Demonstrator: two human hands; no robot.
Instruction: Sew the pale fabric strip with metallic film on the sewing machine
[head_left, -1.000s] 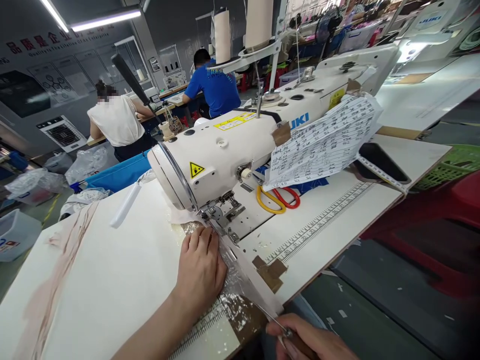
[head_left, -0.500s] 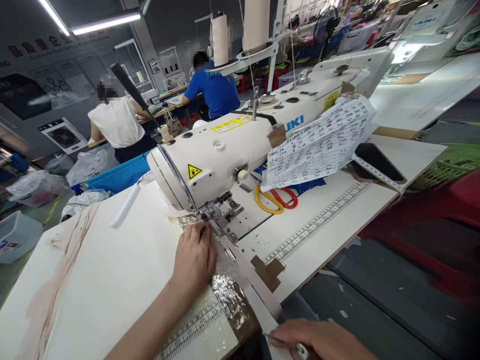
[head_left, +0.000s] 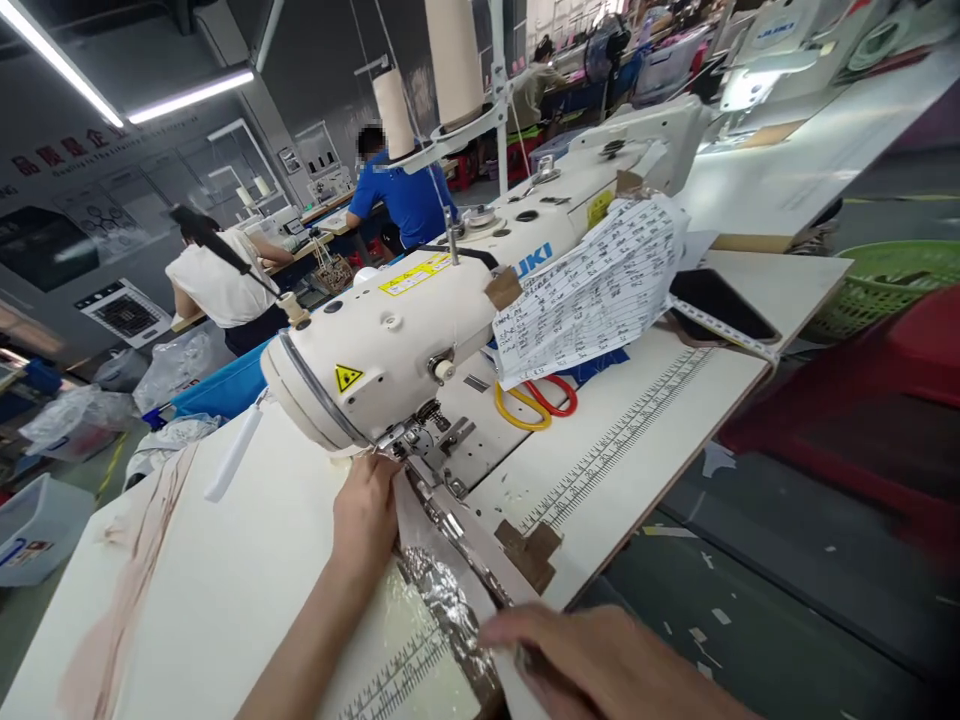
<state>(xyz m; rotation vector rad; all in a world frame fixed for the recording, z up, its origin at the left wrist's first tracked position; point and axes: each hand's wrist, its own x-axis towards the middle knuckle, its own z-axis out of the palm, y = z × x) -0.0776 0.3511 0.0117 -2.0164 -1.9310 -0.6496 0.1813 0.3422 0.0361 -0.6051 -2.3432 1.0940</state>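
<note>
My left hand point(head_left: 366, 505) presses its curled fingers on the edge of a pale fabric strip point(head_left: 517, 575), right beside the presser foot point(head_left: 401, 445) of a white sewing machine point(head_left: 397, 310). The strip runs from the needle area toward me, past a metal guide point(head_left: 450, 525), and hangs over the table's front edge. Closer to me, my right hand point(head_left: 592, 650) is closed at the strip's near end. It is blurred, with a dark metal tool point(head_left: 534, 668), seemingly small scissors, inside the grip. Shiny clear tape point(head_left: 442, 590) covers the table edge under the strip.
Yellow-and-red-handled scissors point(head_left: 525, 405) lie under a taped paper sheet point(head_left: 592, 290). A black phone point(head_left: 724, 305) and measuring tape point(head_left: 720, 327) rest farther right. Pinkish fabric point(head_left: 127, 590) and a white-handled tool point(head_left: 234, 455) lie left. A red chair point(head_left: 885, 390) stands right; co-workers sit behind.
The view has shifted, so the machine appears farther left. My right hand has moved up and left along the strip. My left hand stays beside the presser foot.
</note>
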